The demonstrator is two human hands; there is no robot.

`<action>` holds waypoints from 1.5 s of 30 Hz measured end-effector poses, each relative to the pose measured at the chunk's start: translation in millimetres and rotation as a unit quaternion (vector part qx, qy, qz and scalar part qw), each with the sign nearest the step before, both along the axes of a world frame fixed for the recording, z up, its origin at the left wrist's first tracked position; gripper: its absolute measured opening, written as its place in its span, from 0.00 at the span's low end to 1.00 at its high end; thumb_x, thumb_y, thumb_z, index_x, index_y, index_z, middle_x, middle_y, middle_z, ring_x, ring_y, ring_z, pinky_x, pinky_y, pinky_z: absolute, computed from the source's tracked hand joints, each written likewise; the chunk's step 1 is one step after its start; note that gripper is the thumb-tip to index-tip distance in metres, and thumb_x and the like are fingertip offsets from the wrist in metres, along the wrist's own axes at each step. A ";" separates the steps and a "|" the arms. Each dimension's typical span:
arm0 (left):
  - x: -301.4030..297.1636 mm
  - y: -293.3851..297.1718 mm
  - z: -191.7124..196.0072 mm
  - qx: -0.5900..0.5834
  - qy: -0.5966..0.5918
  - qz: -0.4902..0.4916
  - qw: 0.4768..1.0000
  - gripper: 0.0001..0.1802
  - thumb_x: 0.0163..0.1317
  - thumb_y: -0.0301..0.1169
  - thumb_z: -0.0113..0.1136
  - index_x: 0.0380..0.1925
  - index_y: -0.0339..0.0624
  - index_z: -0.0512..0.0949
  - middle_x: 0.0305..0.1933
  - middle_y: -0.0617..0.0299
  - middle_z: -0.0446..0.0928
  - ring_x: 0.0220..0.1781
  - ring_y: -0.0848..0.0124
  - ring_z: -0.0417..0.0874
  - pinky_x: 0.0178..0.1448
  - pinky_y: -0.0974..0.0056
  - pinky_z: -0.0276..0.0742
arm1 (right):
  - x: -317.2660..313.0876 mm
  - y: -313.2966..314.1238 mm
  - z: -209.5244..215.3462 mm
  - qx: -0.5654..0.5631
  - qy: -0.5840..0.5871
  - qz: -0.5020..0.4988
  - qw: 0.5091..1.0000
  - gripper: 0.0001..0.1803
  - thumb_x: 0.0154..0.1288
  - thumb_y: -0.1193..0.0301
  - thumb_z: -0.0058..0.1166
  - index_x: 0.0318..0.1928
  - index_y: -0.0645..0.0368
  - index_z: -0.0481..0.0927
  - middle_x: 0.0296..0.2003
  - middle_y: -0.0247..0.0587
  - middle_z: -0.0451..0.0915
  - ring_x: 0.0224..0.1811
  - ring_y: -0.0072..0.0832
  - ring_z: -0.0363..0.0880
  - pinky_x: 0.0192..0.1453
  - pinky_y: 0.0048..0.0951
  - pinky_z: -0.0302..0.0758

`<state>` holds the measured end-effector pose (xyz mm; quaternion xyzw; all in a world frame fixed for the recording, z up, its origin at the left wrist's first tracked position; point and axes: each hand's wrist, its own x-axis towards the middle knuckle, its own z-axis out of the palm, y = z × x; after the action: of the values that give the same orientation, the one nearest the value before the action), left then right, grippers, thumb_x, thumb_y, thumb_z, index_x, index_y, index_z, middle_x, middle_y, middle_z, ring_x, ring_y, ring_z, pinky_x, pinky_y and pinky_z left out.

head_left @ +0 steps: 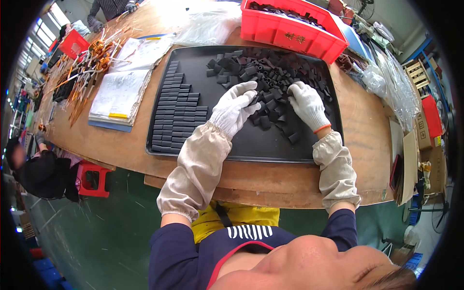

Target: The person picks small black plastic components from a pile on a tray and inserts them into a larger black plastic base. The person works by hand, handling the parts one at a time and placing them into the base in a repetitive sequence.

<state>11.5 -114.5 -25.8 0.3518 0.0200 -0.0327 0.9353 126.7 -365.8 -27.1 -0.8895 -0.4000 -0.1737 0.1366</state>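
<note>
A shallow black tray (193, 158) lies before me. Short black tubes (166, 118) stand in tidy rows along its left side, and a loose pile of the same tubes (270, 72) covers its middle and right. My left hand (232, 108), in a white glove, is over the pile's left edge; a black tube (254, 100) shows between its thumb and fingers. My right hand (308, 107), gloved too, bends its fingers together at the right of the pile. Whatever those fingertips hold, if anything, is hidden.
Beyond the tray, a red crate (290, 31) contains dark pieces. Papers (118, 94) lie left of the tray, near bundled wires (99, 55). Plastic bags (396, 82) line the right side. One person (46, 174) is at the left by a red stool (93, 179); another (108, 9) is at the far side.
</note>
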 end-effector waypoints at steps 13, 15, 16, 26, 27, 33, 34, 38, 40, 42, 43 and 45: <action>-3.0 -6.1 1.6 0.077 0.018 0.011 0.997 0.21 0.73 0.25 0.61 0.64 0.38 0.74 0.56 0.61 0.82 0.53 0.72 0.85 0.59 0.59 0.84 | -63.2 43.0 25.6 0.298 0.206 0.182 0.914 0.14 0.62 0.75 0.68 0.49 0.57 0.83 0.45 0.45 0.82 0.45 0.41 0.84 0.49 0.34 0.82; -7.4 -9.6 7.7 0.123 0.024 -0.004 0.992 0.18 0.74 0.26 0.59 0.62 0.39 0.75 0.55 0.63 0.80 0.51 0.75 0.82 0.54 0.65 0.83 | -73.3 46.3 28.8 0.312 0.277 0.145 0.897 0.11 0.64 0.78 0.67 0.46 0.62 0.82 0.41 0.39 0.82 0.40 0.28 0.84 0.42 0.28 0.79; -8.2 -9.9 8.0 0.142 0.019 -0.016 0.990 0.18 0.74 0.26 0.59 0.62 0.39 0.75 0.55 0.63 0.80 0.52 0.75 0.82 0.54 0.65 0.83 | -78.3 46.9 33.0 0.323 0.365 0.111 0.866 0.10 0.64 0.79 0.67 0.45 0.63 0.81 0.40 0.37 0.82 0.40 0.25 0.83 0.41 0.27 0.78; -16.2 -15.6 20.3 0.285 -0.004 -0.096 0.954 0.25 0.72 0.41 0.67 0.61 0.37 0.78 0.54 0.63 0.81 0.53 0.76 0.80 0.57 0.66 0.80 | -56.8 34.0 16.6 0.355 0.135 0.174 0.908 0.13 0.60 0.87 0.63 0.44 0.62 0.86 0.43 0.41 0.80 0.45 0.31 0.82 0.48 0.28 0.81; -16.0 -14.9 20.1 0.283 -0.005 -0.101 0.954 0.24 0.72 0.40 0.67 0.61 0.37 0.78 0.54 0.63 0.81 0.53 0.76 0.80 0.57 0.66 0.80 | -58.1 35.1 15.3 0.361 0.150 0.174 0.904 0.13 0.60 0.87 0.63 0.44 0.62 0.87 0.43 0.42 0.80 0.45 0.32 0.83 0.48 0.29 0.81; -15.6 -13.1 22.4 0.273 0.009 -0.092 0.957 0.23 0.71 0.37 0.67 0.61 0.37 0.78 0.52 0.63 0.82 0.51 0.76 0.81 0.55 0.66 0.81 | -57.4 33.2 15.1 0.375 0.238 0.141 0.885 0.13 0.68 0.83 0.57 0.51 0.61 0.84 0.47 0.41 0.82 0.47 0.28 0.83 0.55 0.28 0.81; -15.8 -13.6 23.3 0.266 0.016 -0.079 0.960 0.23 0.71 0.36 0.67 0.61 0.37 0.78 0.52 0.62 0.82 0.50 0.76 0.81 0.55 0.66 0.81 | -58.8 33.8 14.9 0.396 0.284 0.119 0.865 0.13 0.71 0.82 0.56 0.53 0.61 0.83 0.48 0.41 0.82 0.48 0.27 0.83 0.56 0.28 0.80; -10.3 -7.6 9.7 0.263 0.014 -0.075 0.962 0.22 0.71 0.35 0.67 0.60 0.37 0.79 0.50 0.63 0.83 0.48 0.76 0.82 0.54 0.66 0.81 | -64.8 32.5 18.1 0.528 0.441 0.201 0.697 0.12 0.79 0.78 0.50 0.58 0.62 0.78 0.54 0.41 0.84 0.57 0.26 0.81 0.66 0.30 0.76; -12.8 -9.5 11.3 0.256 0.016 -0.068 0.964 0.22 0.70 0.35 0.68 0.59 0.37 0.79 0.48 0.64 0.83 0.48 0.76 0.82 0.53 0.67 0.81 | -70.4 38.1 21.7 0.528 0.465 0.217 0.677 0.12 0.78 0.78 0.50 0.57 0.62 0.78 0.54 0.42 0.84 0.58 0.26 0.81 0.68 0.31 0.75; -17.1 -13.7 18.5 0.239 0.026 -0.054 0.969 0.22 0.69 0.35 0.69 0.58 0.38 0.78 0.46 0.66 0.83 0.46 0.76 0.82 0.51 0.66 0.81 | -68.7 42.9 19.4 0.516 0.491 0.240 0.659 0.11 0.78 0.79 0.49 0.56 0.63 0.79 0.55 0.43 0.84 0.60 0.27 0.80 0.71 0.33 0.72; -17.9 -14.1 15.4 0.223 0.024 -0.063 0.972 0.22 0.69 0.35 0.69 0.58 0.38 0.78 0.46 0.66 0.82 0.46 0.76 0.82 0.51 0.66 0.80 | -67.4 42.6 18.6 0.505 0.471 0.233 0.684 0.11 0.77 0.79 0.49 0.55 0.63 0.79 0.55 0.43 0.84 0.61 0.27 0.80 0.72 0.33 0.72; -17.4 -11.3 7.2 0.197 0.017 -0.072 0.978 0.22 0.69 0.34 0.69 0.59 0.38 0.78 0.47 0.66 0.82 0.47 0.76 0.82 0.51 0.66 0.80 | -67.2 42.1 16.6 0.482 0.427 0.231 0.730 0.10 0.77 0.80 0.49 0.54 0.62 0.79 0.54 0.44 0.84 0.62 0.28 0.79 0.73 0.34 0.70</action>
<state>-6.0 -125.9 -18.6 0.5294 0.0168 -0.1011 0.8422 59.6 -323.7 -10.5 -0.5652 -0.3550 0.0920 0.7390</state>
